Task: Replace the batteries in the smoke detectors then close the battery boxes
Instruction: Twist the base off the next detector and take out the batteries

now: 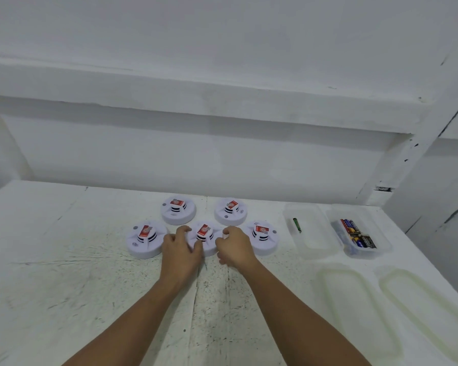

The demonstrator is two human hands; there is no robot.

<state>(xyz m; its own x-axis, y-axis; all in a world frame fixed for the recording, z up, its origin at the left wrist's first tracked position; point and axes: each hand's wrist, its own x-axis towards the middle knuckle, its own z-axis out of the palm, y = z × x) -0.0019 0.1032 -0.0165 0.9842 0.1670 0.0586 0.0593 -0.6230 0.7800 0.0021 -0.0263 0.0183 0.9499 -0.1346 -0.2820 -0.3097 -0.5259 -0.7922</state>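
Note:
Several round white smoke detectors with red labels on top lie on the white table. The middle front detector (204,235) sits between my hands. My left hand (179,249) curls around its left edge, and my right hand (234,248) grips its right edge. Other detectors lie at front left (146,240), back left (178,210), back right (230,211) and front right (262,237). A clear box (360,231) holds several batteries (356,233). Another clear box (311,231) holds one green battery (297,225).
Two translucent lids (360,310) (428,310) lie flat on the table at the front right. A white wall with a ledge (196,107) rises behind the table. The table's right edge (421,260) runs close beside the battery boxes.

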